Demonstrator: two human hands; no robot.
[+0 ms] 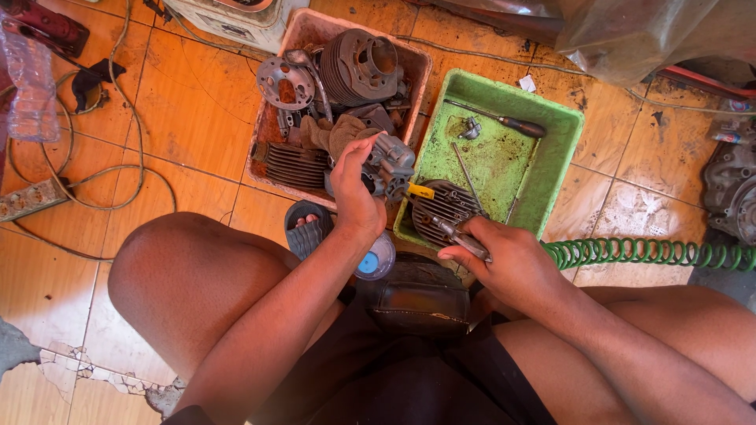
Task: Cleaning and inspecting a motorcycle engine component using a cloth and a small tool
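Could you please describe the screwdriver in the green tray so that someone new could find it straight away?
Start at the green tray on the tiled floor, right of the pink tray of engine parts. Along its far edge lies the screwdriver, its shaft pointing left. Its dark, thick handle sets it apart from the thin bare metal rod and the small metal fitting nearby.

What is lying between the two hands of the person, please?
In the head view, a round finned metal part lies between the left hand and right hand, at the green tray's near corner.
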